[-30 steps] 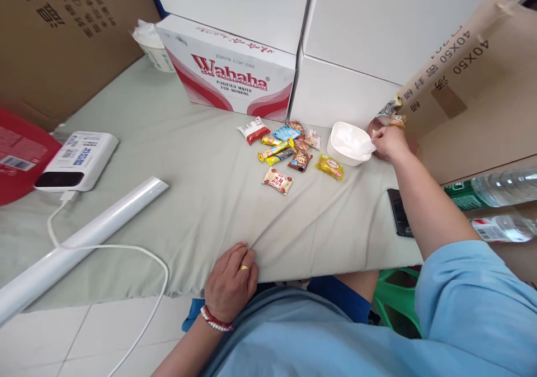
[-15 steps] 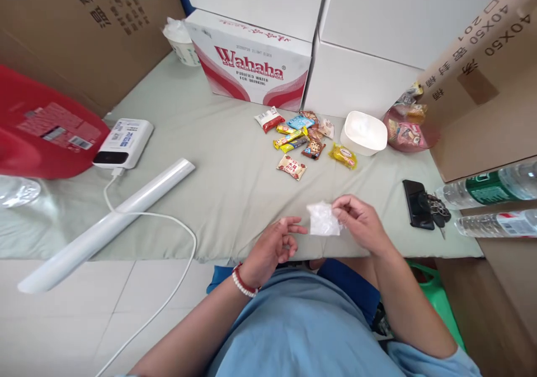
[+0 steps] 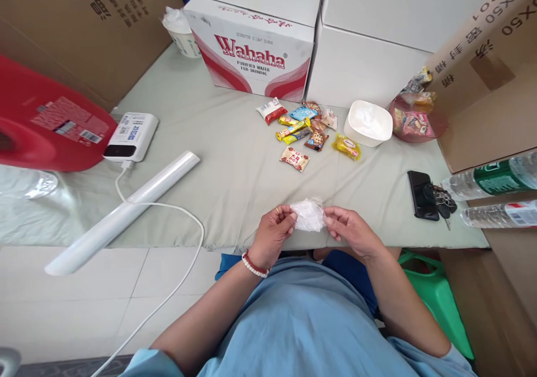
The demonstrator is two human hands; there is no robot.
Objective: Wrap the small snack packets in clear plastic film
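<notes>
A small, crinkled, clear plastic bag (image 3: 309, 215) is stretched between my hands above the front edge of the cloth-covered table (image 3: 235, 181). My left hand (image 3: 274, 231) pinches its left side between thumb and fingers. At its right side, my right hand (image 3: 350, 230) grips the edge with closed fingertips. Whether anything lies inside the bag I cannot tell. Just beyond my hands lies a cream-coloured wrapped snack (image 3: 294, 159), and behind it a loose group of packaged snacks (image 3: 297, 128). To their right is a yellow snack packet (image 3: 346, 146).
A white plastic tub (image 3: 354, 132) stands beside a pinkish bowl (image 3: 409, 137) of snacks. At the right are a phone (image 3: 423, 195), keys (image 3: 444, 202) and water bottles (image 3: 499, 177). A cabled power bank (image 3: 131, 136), long white roll (image 3: 126, 212) and red jug (image 3: 54, 114) occupy the left.
My left hand was open beside the bag and has now closed on its left side. The bag and right hand have shifted slightly left and up. The view has tilted a little.
</notes>
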